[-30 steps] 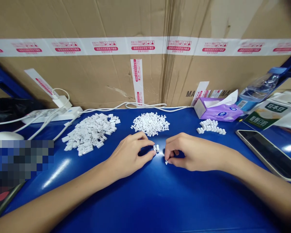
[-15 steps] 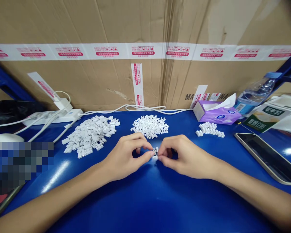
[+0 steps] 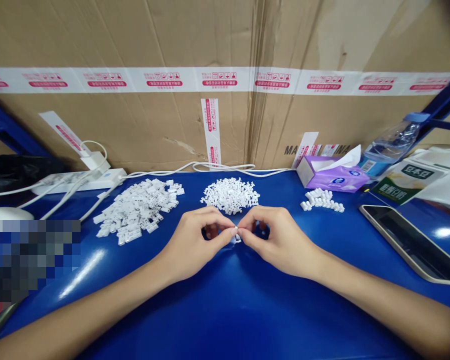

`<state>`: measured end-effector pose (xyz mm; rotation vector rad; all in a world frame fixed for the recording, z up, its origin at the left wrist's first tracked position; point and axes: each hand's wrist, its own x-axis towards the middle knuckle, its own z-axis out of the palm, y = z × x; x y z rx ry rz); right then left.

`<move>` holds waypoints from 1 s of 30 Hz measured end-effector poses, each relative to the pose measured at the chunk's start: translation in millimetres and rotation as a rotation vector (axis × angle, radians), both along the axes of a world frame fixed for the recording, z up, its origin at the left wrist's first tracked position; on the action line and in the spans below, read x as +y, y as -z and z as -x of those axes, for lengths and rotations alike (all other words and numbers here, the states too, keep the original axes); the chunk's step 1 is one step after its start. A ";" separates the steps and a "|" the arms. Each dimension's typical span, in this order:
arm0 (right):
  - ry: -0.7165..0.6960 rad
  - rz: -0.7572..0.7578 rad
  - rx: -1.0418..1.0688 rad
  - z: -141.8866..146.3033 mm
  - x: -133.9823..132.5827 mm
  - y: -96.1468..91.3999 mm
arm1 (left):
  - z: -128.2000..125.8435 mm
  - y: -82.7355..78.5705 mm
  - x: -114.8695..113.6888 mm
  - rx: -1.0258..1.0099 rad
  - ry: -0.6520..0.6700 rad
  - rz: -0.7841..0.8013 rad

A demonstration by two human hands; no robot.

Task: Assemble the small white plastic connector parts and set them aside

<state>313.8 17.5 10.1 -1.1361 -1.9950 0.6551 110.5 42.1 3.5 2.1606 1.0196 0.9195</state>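
My left hand [image 3: 202,237] and my right hand [image 3: 275,237] meet fingertip to fingertip over the blue table. Pinched between them is a small white plastic piece [image 3: 238,239], mostly covered by the fingers; only its lower end shows. Behind the hands lies a heap of tiny white plastic parts [image 3: 230,194]. To the left spreads a larger pile of flat white plastic pieces [image 3: 138,207]. A small group of white pieces [image 3: 322,200] sits to the right. Whether a second tiny part is in my right fingers is hidden.
A white power strip [image 3: 80,182] with cables stands at the back left. On the right are a purple tissue pack [image 3: 333,175], a plastic bottle [image 3: 393,142], a green-and-white carton [image 3: 408,180] and a phone [image 3: 412,242]. Cardboard [image 3: 157,125] walls the back.
My right hand has moved left, closing the small gap, so the fingertips of both hands now touch around the white piece. The view has shifted slightly.
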 end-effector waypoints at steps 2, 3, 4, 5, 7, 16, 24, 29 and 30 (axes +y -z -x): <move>-0.002 -0.018 -0.006 0.0 0.3 1.1 | -0.1 0.5 -0.1 -0.012 -0.011 -0.013; -0.007 -0.024 -0.009 -0.1 0.4 1.4 | 0.0 0.6 0.3 -0.019 -0.015 -0.018; -0.015 -0.026 -0.014 -0.3 0.6 1.4 | 0.4 0.6 1.0 -0.023 -0.019 -0.018; -0.026 -0.028 -0.021 -0.8 0.9 1.3 | 0.9 0.4 2.1 -0.024 -0.020 -0.014; -0.038 -0.049 -0.051 -3.0 2.2 0.8 | 2.6 -0.2 5.1 -0.014 -0.014 0.003; -0.106 -0.046 -0.343 -23.7 15.9 4.5 | 4.5 -1.5 7.9 0.113 0.059 0.017; -0.137 -0.030 -0.290 -19.9 15.7 6.3 | 2.8 -0.4 6.6 0.126 0.058 0.019; -0.143 -0.015 -0.272 -17.8 13.6 6.4 | 2.2 -0.8 6.3 0.137 0.057 0.024; -0.145 -0.013 -0.270 -17.9 13.4 6.5 | 1.7 -1.1 6.3 0.141 0.055 0.025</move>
